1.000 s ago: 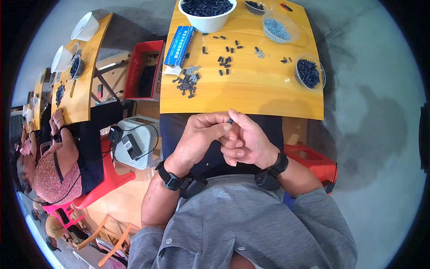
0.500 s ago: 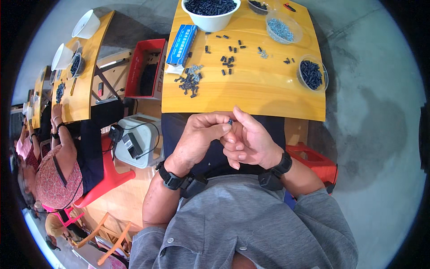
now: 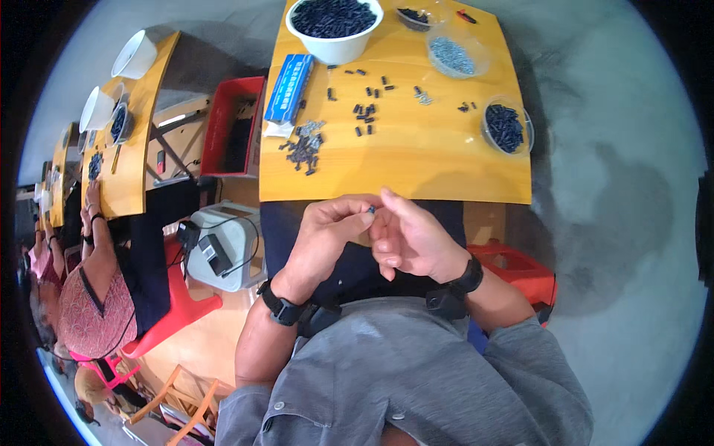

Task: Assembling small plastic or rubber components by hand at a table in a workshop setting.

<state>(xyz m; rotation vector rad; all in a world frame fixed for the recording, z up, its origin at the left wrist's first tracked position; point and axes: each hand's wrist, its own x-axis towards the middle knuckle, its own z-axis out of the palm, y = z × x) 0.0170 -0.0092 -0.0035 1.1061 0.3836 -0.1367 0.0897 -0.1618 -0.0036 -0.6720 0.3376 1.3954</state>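
Just off the near edge of the table (image 3: pixel 446 189), in front of my body, my two hands are close together. The thumb and forefinger of my left hand (image 3: pixel 320 236) pinch a small dark piece (image 3: pixel 371 210), mostly covered by the fingertips. My right hand (image 3: pixel 420 241) is beside it with the thumb stretched up and apart and the other fingers loosely curled, some of them partly hidden. On the table ahead are loose short black plastic pieces (image 3: pixel 364 110). To their left a pile of dark pieces (image 3: pixel 301 152) is mixed with small silvery screws (image 3: pixel 310 128).
A white bowl of black pieces (image 3: pixel 332 52), a tub of silvery screws (image 3: pixel 451 56), a round tub of black pieces (image 3: pixel 504 128) and a blue box (image 3: pixel 290 88) stand on the table. Left are a red crate (image 3: pixel 230 126), a grey stool (image 3: pixel 223 256) and a seated person (image 3: pixel 100 305).
The view has shifted, so the table sits slightly lower and further left. My left hand keeps its pinch on the small dark piece; the right hand's fingers have shifted slightly.
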